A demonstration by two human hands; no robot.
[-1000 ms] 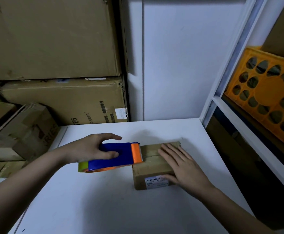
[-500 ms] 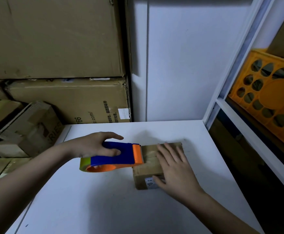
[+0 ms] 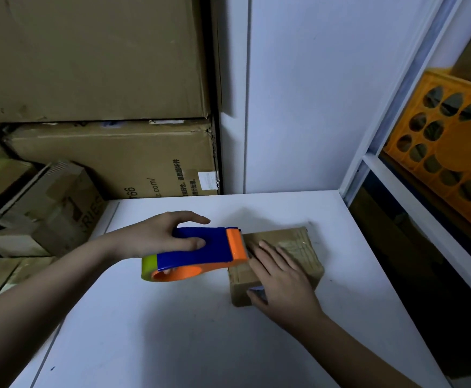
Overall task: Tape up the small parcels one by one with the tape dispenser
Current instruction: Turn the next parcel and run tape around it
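Observation:
A small brown cardboard parcel [image 3: 298,247] with shiny tape across its top lies on the white table [image 3: 200,331]. My left hand [image 3: 156,236] grips a blue and orange tape dispenser [image 3: 200,253], its orange front edge touching the parcel's left top edge. A yellowish tape roll shows at the dispenser's left end. My right hand [image 3: 281,281] lies on the parcel's top with straight fingers, the thumb down over the front face and its white label.
Large cardboard boxes [image 3: 102,163] are stacked behind the table at the left, smaller ones [image 3: 41,208] lower left. A white wall panel stands behind. A white shelf frame [image 3: 391,175] with an orange plastic crate [image 3: 452,152] is on the right.
My right hand has slid toward the parcel's near left part, its thumb now covering the label. The dispenser has tilted, showing more of its orange underside, and stays at the parcel's left edge.

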